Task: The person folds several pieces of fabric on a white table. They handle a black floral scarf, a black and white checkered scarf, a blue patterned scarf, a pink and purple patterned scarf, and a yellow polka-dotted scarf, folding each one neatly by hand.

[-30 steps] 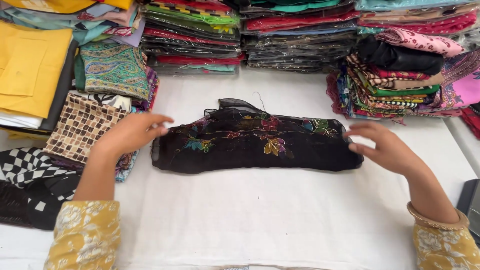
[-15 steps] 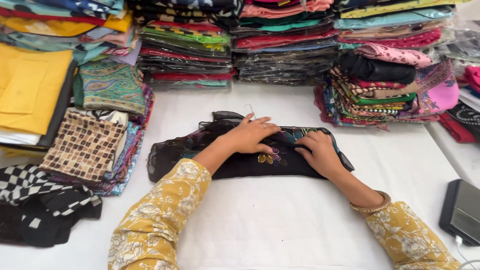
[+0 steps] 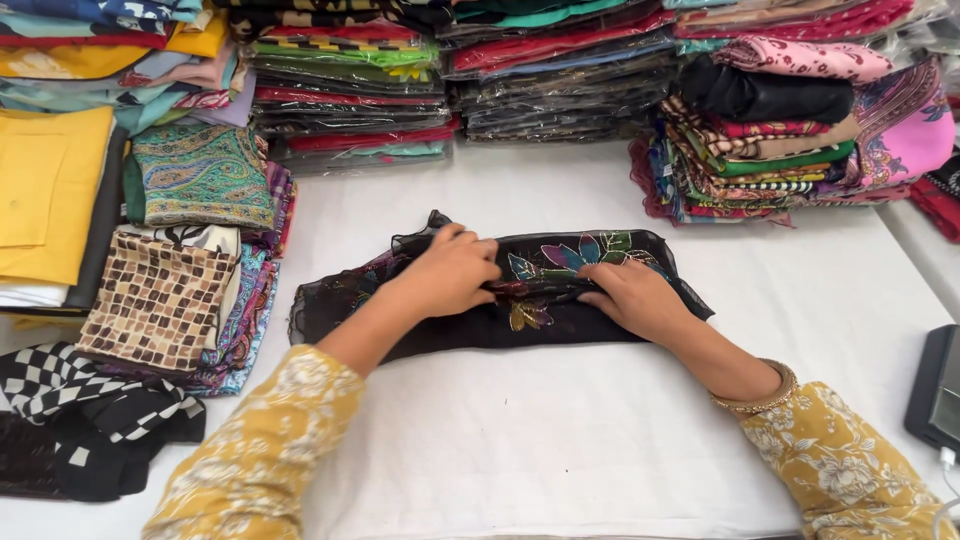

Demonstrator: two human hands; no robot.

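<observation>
A black sheer scarf (image 3: pixel 560 262) with coloured flower and leaf patterns lies folded into a long strip on the white table (image 3: pixel 560 440). My left hand (image 3: pixel 452 272) rests on its middle with the fingers curled into the cloth. My right hand (image 3: pixel 635 298) is just to the right, its fingers pinching the fabric near the centre. Both forearms wear yellow floral sleeves, and a bangle sits on the right wrist.
Stacks of folded cloth ring the table: wrapped piles (image 3: pixel 350 90) at the back, a colourful heap (image 3: pixel 790 130) at the right, brown-checked (image 3: pixel 155 300), yellow (image 3: pixel 50 190) and black-and-white (image 3: pixel 70 400) pieces at the left. A dark device (image 3: pixel 935 395) lies at the right edge.
My hands came in from the scarf's two ends to its middle, and now they grip the cloth there. The scarf has bunched slightly towards the centre.
</observation>
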